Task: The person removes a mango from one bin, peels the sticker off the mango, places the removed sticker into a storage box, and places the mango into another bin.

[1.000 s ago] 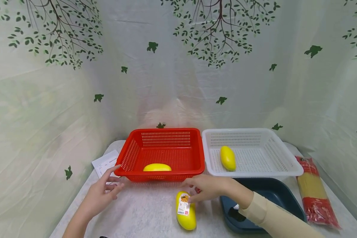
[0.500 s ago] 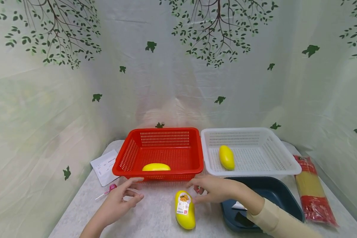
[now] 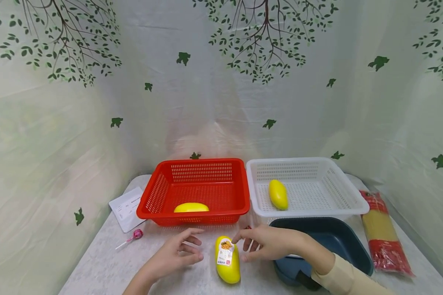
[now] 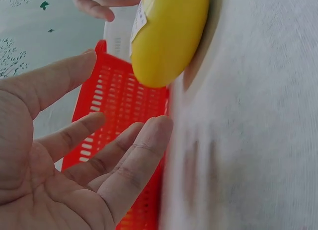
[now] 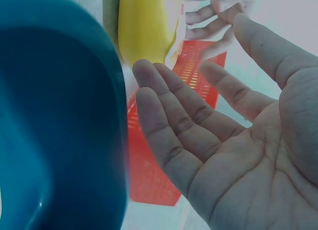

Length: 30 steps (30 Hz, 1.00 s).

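Observation:
A yellow mango (image 3: 227, 270) with a white label lies on the table between my two hands in the head view. My left hand (image 3: 175, 254) is just left of it, fingers spread and holding nothing. On the other side, my right hand (image 3: 271, 243) has its fingertips close to the mango's upper right side, also with nothing in its grasp. The left wrist view shows the mango (image 4: 169, 38) beyond the loosely extended fingers of the left hand (image 4: 89, 155). In the right wrist view the right hand (image 5: 223, 125) has its palm turned toward the mango (image 5: 146, 29).
A red basket (image 3: 193, 218) holds one mango (image 3: 191, 207); a white basket (image 3: 310, 213) beside it holds another mango (image 3: 278, 194). A dark blue tray (image 3: 339, 237) sits under the right forearm. A noodle packet (image 3: 387, 233), a lollipop (image 3: 137, 234) and a paper (image 3: 127, 209) lie around.
My left hand has moved right, from beside the red basket's front corner to near the labelled mango, uncovering the lollipop. My right hand stays close to the mango, which has not been moved.

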Each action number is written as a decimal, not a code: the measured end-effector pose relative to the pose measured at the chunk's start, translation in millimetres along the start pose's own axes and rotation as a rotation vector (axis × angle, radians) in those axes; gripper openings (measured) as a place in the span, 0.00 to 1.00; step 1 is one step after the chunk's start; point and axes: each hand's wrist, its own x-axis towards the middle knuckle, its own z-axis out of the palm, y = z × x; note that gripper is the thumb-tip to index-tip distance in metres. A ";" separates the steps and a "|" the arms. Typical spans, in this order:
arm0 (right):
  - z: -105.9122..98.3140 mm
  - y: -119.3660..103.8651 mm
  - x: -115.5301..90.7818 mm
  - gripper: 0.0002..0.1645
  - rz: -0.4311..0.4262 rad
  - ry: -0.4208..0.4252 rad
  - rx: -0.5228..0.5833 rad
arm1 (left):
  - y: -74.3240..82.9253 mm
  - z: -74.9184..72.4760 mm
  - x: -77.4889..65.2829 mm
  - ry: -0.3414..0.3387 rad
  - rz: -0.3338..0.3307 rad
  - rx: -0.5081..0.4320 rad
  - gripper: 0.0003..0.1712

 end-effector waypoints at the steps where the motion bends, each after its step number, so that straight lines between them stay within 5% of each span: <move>1: 0.8 0.7 -0.8 0.26 -0.004 -0.001 0.000 | -0.6 2.0 1.8 -0.013 -0.003 -0.012 0.39; 14: 5.4 7.2 -3.4 0.18 -0.108 -0.063 -0.027 | -2.5 21.7 20.9 -0.081 -0.078 -0.023 0.50; 21: 10.4 10.2 -0.1 0.18 -0.147 -0.085 -0.047 | -3.2 30.0 28.2 -0.106 -0.021 -0.062 0.54; 30: 14.7 13.0 3.1 0.17 -0.141 -0.096 -0.040 | -4.2 36.9 34.1 -0.106 -0.052 -0.092 0.50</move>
